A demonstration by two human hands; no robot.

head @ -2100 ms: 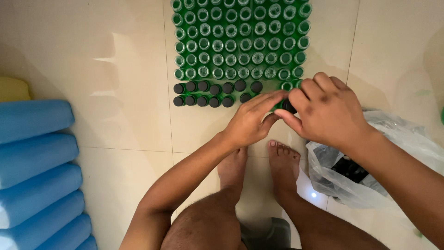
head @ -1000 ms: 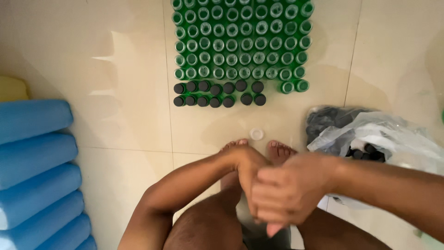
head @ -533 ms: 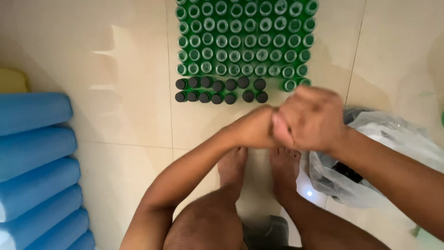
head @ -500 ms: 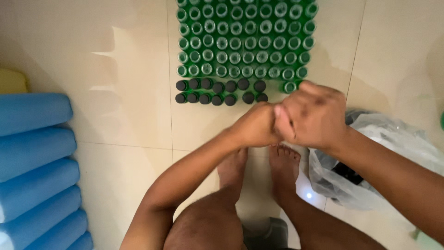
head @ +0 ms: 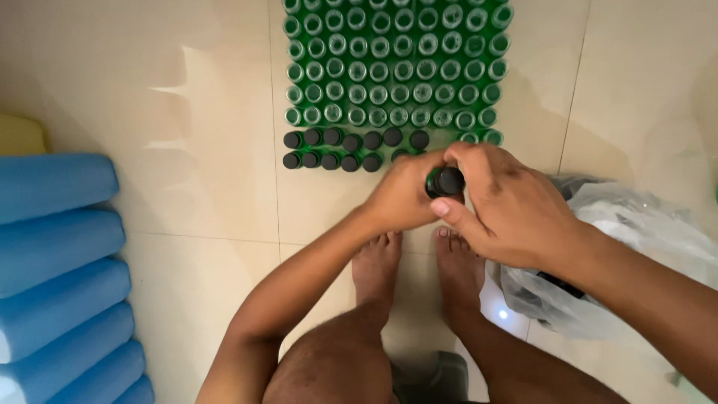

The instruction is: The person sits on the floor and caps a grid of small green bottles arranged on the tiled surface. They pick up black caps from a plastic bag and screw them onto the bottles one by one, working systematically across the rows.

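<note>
Holding a green bottle (head: 441, 182) upright, cap toward the camera, the left hand (head: 404, 196) gripped its body while the right hand (head: 508, 206) pinched the black cap (head: 449, 179).

Compared with half a second earlier, both hands sit lower and slightly closer to the body, just clear of the capped bottle rows (head: 351, 150). The right hand (head: 508, 206) now exposes a small green bottle (head: 444, 182) with its black cap between thumb and fingers; earlier the hands covered it. The left hand (head: 404, 196) grips the bottle from its own right side.
</note>
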